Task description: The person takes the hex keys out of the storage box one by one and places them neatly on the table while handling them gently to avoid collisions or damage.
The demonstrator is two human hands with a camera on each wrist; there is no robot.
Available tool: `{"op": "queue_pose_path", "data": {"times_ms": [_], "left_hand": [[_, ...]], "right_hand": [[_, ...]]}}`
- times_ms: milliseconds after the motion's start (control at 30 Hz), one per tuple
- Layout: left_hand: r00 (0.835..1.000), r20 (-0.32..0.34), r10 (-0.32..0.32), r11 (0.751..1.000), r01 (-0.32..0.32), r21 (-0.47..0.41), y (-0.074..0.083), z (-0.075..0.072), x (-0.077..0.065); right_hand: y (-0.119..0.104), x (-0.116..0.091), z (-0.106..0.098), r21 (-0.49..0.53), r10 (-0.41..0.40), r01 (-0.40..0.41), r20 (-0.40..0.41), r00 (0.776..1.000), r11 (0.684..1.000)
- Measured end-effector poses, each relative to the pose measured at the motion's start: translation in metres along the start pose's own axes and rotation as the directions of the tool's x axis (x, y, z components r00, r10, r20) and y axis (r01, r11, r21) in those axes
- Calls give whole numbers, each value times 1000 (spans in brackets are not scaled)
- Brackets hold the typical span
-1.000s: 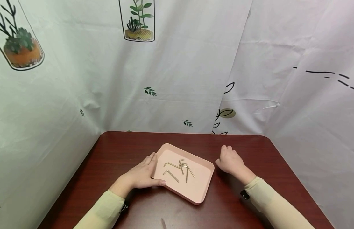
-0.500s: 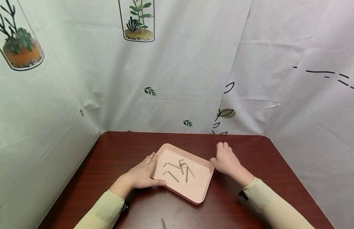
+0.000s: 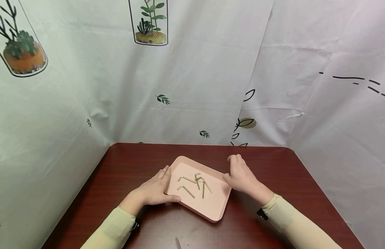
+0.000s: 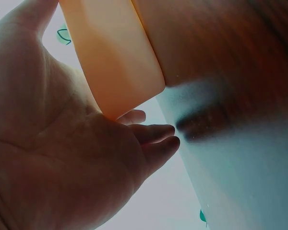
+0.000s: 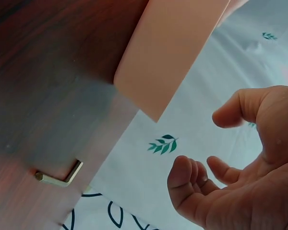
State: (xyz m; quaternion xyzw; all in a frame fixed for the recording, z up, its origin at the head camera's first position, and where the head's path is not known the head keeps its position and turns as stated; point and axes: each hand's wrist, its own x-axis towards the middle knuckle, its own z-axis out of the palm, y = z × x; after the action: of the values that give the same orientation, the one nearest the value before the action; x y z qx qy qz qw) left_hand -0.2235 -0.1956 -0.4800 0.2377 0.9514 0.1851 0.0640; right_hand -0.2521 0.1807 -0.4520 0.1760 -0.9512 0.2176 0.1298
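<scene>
Pink tray [image 3: 212,205] lies lengthwise from far left to near right.

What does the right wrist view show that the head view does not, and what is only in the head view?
Only the right wrist view: an L-shaped metal key on the table, outside the tray, and the palm side of the right hand.

Only the head view: several metal keys inside the tray, and both sleeves.

Both: the tray, the table, the right hand and the printed cloth.
</scene>
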Motion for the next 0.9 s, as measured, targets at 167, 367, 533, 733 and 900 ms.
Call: {"op": "queue_pose_path", "data": {"times_ms": [167,367,533,733,900], "left_hand": [[1000,1,-2,1000,2,4,-1,1,0],[1000,-1,0,1000,0,5,-2,2,0],[1000,-4,4,1000,-4,3,-2,1,0],[1000,-2,3,1000,-3,5,-2,1,0],[1000,-4,11,1000,-11,5,-1,1,1]], "right_hand": [[-5,1,2,0,-37,37,5,999,999],[-10,0,4,11,-84,84,10,996,996],[-13,0,8,12,-106,106,29,994,994],[-17,-1,11,17,-93,92,70,993,996],[-22,-3,14,18,-66,65,98,993,998]]}}
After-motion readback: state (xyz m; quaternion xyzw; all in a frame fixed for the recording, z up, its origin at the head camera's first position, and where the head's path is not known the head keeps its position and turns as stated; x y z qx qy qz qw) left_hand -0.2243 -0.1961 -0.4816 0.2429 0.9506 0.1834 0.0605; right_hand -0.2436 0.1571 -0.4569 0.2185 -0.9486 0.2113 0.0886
